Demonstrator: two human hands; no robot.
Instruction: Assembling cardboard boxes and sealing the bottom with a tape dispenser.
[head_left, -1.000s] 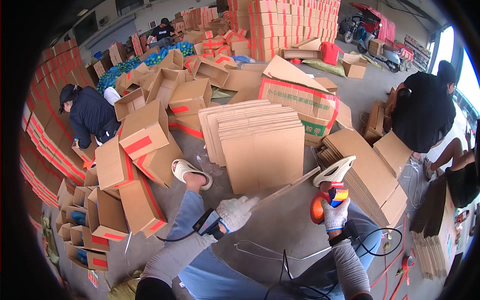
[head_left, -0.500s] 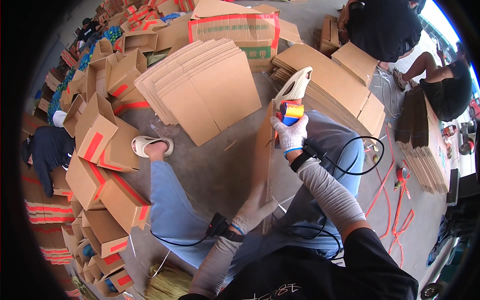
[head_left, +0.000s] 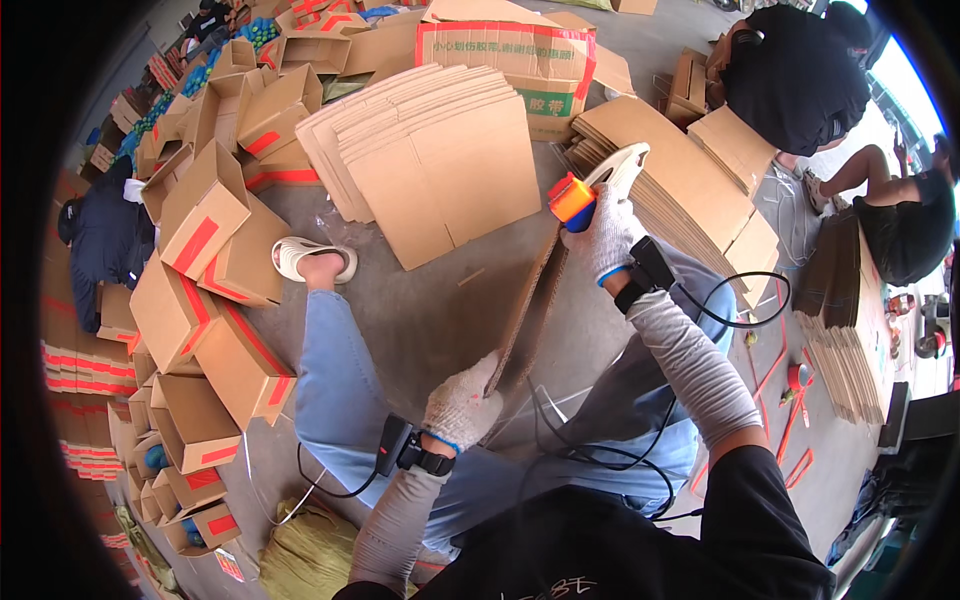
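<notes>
My right hand, in a whitish knit glove, is closed around a tape dispenser with orange, blue and red parts. The dispenser is at the far top corner of a folded cardboard box, which stands on edge between my legs. A narrow gap shows between its two walls. At the box's near end, my gloved left hand grips the edge, with fingers curled over the cardboard. Whether tape touches the box cannot be made out.
A leaning stack of flat cardboard stands ahead, another stack right of it. Opened boxes with red tape pile up on the left. Red strapping lies on the floor at right. Other people sit or bend nearby. Cables hang from my wrists.
My left hand has moved left and closed on the box's near end. The box has swung from nearly edge-on to slanted, its walls slightly parted. The dispenser has turned in my right hand.
</notes>
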